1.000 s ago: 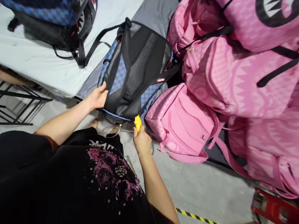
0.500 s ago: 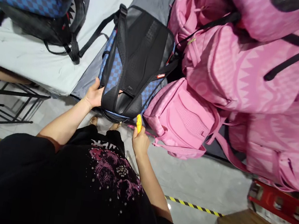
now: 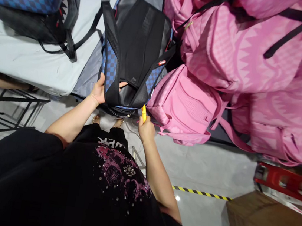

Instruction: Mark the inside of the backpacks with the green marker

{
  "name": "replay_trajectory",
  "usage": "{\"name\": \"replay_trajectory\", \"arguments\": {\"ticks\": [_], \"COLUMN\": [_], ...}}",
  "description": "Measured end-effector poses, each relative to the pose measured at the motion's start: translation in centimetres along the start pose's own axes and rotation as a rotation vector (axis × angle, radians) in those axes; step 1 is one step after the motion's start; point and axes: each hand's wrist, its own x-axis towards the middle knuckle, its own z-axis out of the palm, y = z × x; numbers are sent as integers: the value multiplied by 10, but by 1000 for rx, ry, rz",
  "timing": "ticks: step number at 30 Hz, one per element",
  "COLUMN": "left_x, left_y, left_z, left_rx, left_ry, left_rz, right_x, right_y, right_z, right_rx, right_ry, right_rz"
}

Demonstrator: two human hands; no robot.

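Note:
A black backpack with blue checkered sides lies with its back panel facing up, its bottom toward me. My left hand is at its lower left, the thumb outside and the fingers passing under the shoulder strap. Fingertips show on the strap's far side, by the panel's lower edge. Closed in my right hand is a small yellow tool, whose exact kind I cannot make out. Its tip points up, close to the backpack's lower right corner; whether it touches is unclear.
Pink backpacks are piled on the right, one smaller pink backpack close beside the black one. Blue and black backpacks sit on the white-covered table at left. A black metal frame and a cardboard box stand below.
My view has shifted slightly, so most things sit higher in the picture. My left fingers reach farther through under the strap. The yellow tool remains in my right hand, by the backpack's corner.

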Motion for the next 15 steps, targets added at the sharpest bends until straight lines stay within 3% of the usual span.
{"name": "replay_trajectory", "arguments": {"ticks": [3,8,10,13,15], "left_x": [-2,-8,-9,-13,-23], "left_y": [1,7,9,10,7], "left_z": [-1,-2,3,11,17], "left_rx": [-14,-23,-9,126,390], "left_ry": [-104,-118,-110,-89,0], "left_rz": [30,-16,-36,17,146], "right_x": [-21,-110,-132,-133,-122], "right_y": [4,16,12,-2,-8], "right_z": [-3,15,27,40,43], "right_rx": [61,148,171,179,174], "right_ry": [8,-58,-104,-150,-175], "right_rz": [-10,-35,-51,-54,-47]}}
